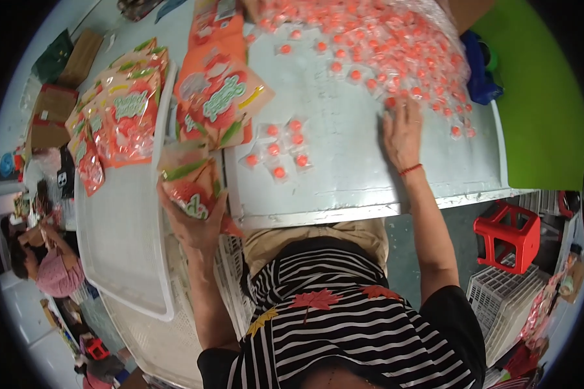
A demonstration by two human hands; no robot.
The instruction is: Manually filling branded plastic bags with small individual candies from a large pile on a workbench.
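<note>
Right hand (403, 133) touching wrapped candies (409, 55), pale table (344, 172), red stool (514, 238)

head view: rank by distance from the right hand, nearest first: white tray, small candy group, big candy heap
1. Big candy heap: just ahead of the right hand
2. Small candy group: to its left
3. White tray: farthest left, past the left hand

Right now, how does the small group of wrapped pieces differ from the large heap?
The small group has only a few pieces; the large heap has far more. The small group lies spread low near the person; the large heap is piled farther away. The right hand is at the large heap's edge, while the small group lies apart from both hands. Both hold orange-red pieces in clear wrappers.
</note>
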